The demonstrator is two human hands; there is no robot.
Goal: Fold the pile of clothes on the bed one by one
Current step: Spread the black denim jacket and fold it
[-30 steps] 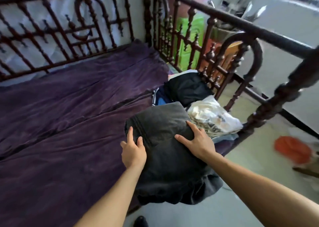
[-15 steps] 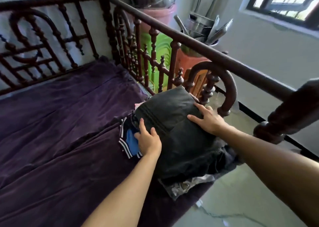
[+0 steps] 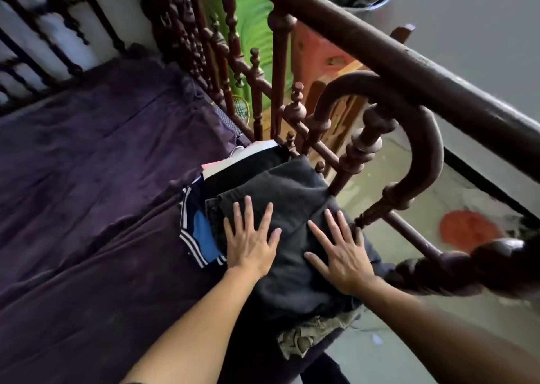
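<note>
- Head view: the person's left hand (image 3: 251,243) and right hand (image 3: 342,252) both lie palm down on the folded dark grey garment (image 3: 286,196). Fingers are straight and spread, and neither hand grips anything.
- The garment tops the stack (image 3: 230,180) of clothes at the 3 o'clock edge of the bed (image 3: 87,193), close against the wooden rail (image 3: 409,71) at its 2 o'clock.
- Under it, a striped blue piece (image 3: 198,229) pokes out at 9 o'clock, a black piece with a white edge (image 3: 257,158) at 12 o'clock, and a printed beige piece (image 3: 309,331) at 6 o'clock.
- Step in hand, as judged: pressing the folded garment flat onto the stack.
- To do it well, the palms should stay flat and press straight down. They should then sweep from the middle out toward 9 and 3 o'clock, so creases run out rather than bunch up.
- The 6 o'clock end looks lumpy and seems to hang past the bed edge. It probably needs drawing toward 12 o'clock so its weight sits over the stack.
- Squaring the far edge with the black piece should stop the layers fanning out.
- Risk: the stack sits right at the edge. A shove toward 3 o'clock could send pieces through the rail onto the floor (image 3: 409,340), where an orange item (image 3: 467,231) lies.
- No unfolded clothes are in frame, so how much is left cannot be told.
</note>
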